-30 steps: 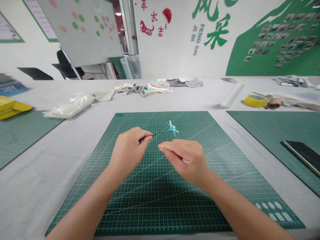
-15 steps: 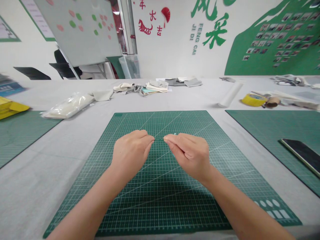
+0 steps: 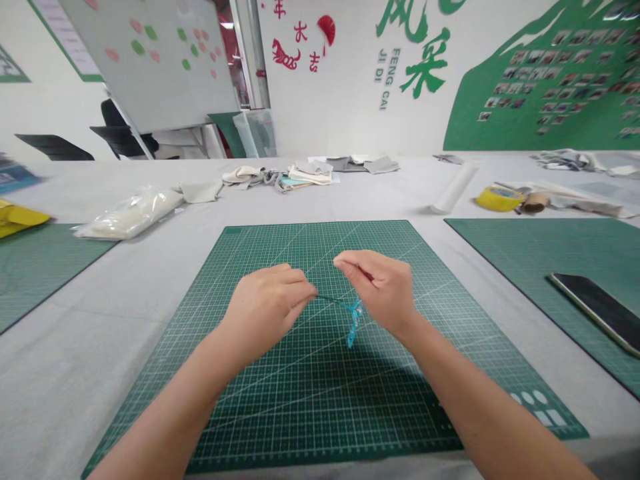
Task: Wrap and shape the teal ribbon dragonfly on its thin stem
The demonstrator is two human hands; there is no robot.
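Note:
My left hand [image 3: 273, 300] is closed in a pinch on the end of a thin dark cord [image 3: 331, 299]. The cord runs right to a small light-blue piece [image 3: 353, 327] of lace-like or knotted look, which dangles above the green cutting mat [image 3: 280, 413]. Part of that piece passes behind my right hand [image 3: 383, 287]. My right hand is held a little higher, thumb and forefinger pressed together. Whatever lies in its fingertips is too small or hidden to make out.
A phone [image 3: 600, 310] lies on a second cutting mat [image 3: 520, 247] at the right. Yellow tape [image 3: 500, 198] and a white roll [image 3: 454, 190] are behind it. At the left are a clear plastic packet [image 3: 131, 213] and a yellow package [image 3: 20, 219]. Fabric scraps [image 3: 310, 172] lie at the back.
My hands have drawn slightly apart, the right one upward and the left a little down. The light-blue piece, mostly hidden behind my right hand before, now hangs in sight between them.

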